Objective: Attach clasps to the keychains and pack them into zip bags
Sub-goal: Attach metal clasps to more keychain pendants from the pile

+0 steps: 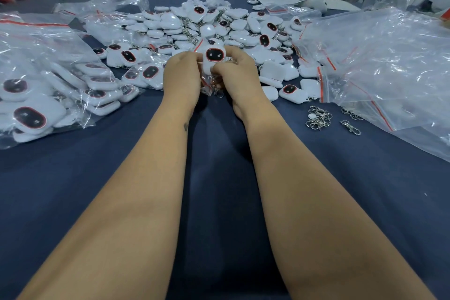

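I've got the keychain (214, 59) upright, pinched in both grips: left hand (182, 75), right hand (237, 73). Its chain and the zip bag (205, 85) hang just below. Loose clasps (319, 118) lie well off right, nearer my right hand.

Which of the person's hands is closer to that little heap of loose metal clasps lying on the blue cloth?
The right hand. The metal clasps lie on the blue cloth off to its right and nearer the person. The left hand is farther, on the other side of the held keychain.

Even, cool overhead light; white glare on zip bags (379, 56) right of the keychain pile (219, 24). Soft forearm shadows on blue tablecloth (214, 178). Edges bowed, slightly soft.
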{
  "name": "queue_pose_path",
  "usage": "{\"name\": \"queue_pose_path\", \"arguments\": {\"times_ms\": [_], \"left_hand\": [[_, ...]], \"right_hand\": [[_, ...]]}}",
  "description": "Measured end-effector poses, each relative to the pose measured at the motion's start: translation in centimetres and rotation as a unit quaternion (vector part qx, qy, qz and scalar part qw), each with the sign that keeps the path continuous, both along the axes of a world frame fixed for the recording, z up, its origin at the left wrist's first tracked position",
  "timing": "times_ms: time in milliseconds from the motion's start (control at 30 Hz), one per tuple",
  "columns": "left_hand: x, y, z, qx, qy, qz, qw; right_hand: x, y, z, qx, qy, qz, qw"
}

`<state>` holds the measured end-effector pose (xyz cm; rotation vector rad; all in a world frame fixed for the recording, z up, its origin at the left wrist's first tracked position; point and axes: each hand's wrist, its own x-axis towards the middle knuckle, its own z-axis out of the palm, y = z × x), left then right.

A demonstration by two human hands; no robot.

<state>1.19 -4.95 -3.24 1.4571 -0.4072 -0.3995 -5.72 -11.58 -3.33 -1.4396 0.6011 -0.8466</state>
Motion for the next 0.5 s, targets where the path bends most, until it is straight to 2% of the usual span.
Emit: {"name": "queue_pose_path", "arguments": {"times_ms": [167,300,400,500], "left_hand": [[0.1,0.1,-0.9,0.036,-0.139,0.03,0.989],[0.0,0.1,-1.0,0.048,-0.161,0.054,0.984],[0.2,0.2,-0.7,0.06,-0.129,0.05,0.989],[0.1,0.2,-0.5,0.065,-0.138,0.05,0.987]], "right_hand": [[-0.4,-0.4,0.9,0.059,-0.112,-0.092,0.988],[-0.6,-0.6,1.3,0.119,-0.191,-0.053,0.973],[-0.5,-0.3,1.3,0.099,-0.188,-0.035,0.977],[-0.2,-0.1,1.1,0.042,-0.131,-0.049,0.989]]}}
